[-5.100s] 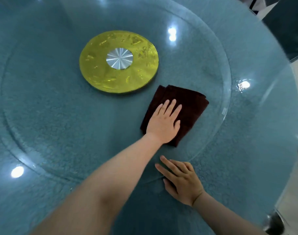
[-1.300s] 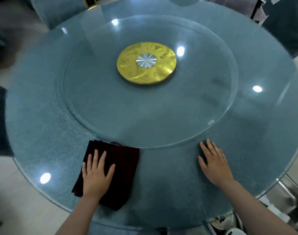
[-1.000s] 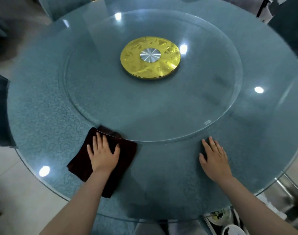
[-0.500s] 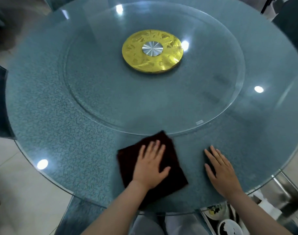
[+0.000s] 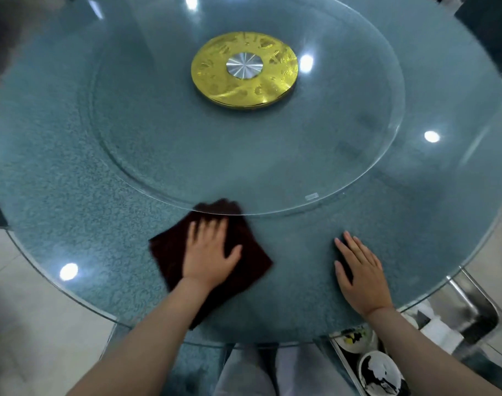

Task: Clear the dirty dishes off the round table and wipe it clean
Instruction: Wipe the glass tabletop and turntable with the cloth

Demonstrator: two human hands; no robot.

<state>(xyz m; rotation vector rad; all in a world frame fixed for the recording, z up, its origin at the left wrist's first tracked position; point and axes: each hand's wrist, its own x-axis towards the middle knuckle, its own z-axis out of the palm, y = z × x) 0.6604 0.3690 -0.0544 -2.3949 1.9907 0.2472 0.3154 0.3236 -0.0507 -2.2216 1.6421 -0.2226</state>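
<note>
Glass of the round table (image 5: 72, 195) filled nearly the whole frame: blue-green, mottled in texture, glossy, with ceiling lights reflected as white spots. No dishes were seen on it. A clear glass turntable (image 5: 158, 138) lay over the centre and upper half, its rim arcing through mid-frame. A gold disc hub (image 5: 215, 81) with a brushed silver centre sat at upper centre.

A dark maroon cloth (image 5: 170, 252), folded roughly square and set corner-up like a diamond, lay lower centre on the outer ring; its upper corner appeared to reach the turntable rim, though blur made contact uncertain. The weave looked soft and napped.

The left hand (image 5: 210, 252) was pressed flat on the cloth, fingers extended and spread, nothing gripped; its fingertips were blurred. The right hand (image 5: 361, 275) was laid flat on bare glass, lower right of centre, fingers straight, well apart from the cloth.

Dirty dishes in a tray (image 5: 367, 364) were visible below the table edge at lower right.

Judgement: clearing appeared finished and wiping under way. Unwiped outer ring extended from the cloth toward both the left and right of the frame; the left hand alone was placed to drive it, the right serving as a brace.
</note>
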